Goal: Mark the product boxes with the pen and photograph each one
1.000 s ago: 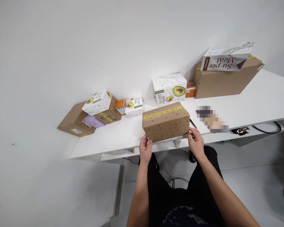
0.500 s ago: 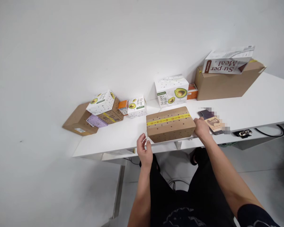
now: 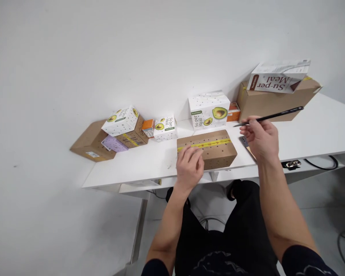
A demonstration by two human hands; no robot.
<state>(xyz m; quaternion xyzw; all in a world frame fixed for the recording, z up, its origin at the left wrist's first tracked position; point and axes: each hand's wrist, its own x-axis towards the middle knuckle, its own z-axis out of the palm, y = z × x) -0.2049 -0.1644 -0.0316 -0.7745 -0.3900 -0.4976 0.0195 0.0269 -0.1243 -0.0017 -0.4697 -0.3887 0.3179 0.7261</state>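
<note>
A brown cardboard box (image 3: 215,147) with yellow tape and many small holes lies near the front edge of the white table (image 3: 149,161). My left hand (image 3: 190,168) rests on the box's near left corner, fingers curled over its top. My right hand (image 3: 258,138) is raised just right of the box, pinching a long black pen (image 3: 276,115) that points left toward the box. A phone (image 3: 245,142) lies partly hidden under that hand.
Along the wall stand avocado-printed white boxes (image 3: 209,109) (image 3: 165,128) (image 3: 120,120), small orange boxes (image 3: 147,126), a purple packet (image 3: 114,144), plain cardboard boxes (image 3: 90,142) (image 3: 271,100) and a white "Su-per Meal" box (image 3: 278,76). A cable (image 3: 323,165) and metal clip (image 3: 291,165) lie at the right edge.
My right hand left the box's right side, took up the black pen and lifted it. My left hand moved up from below the table edge onto the box's left corner.
</note>
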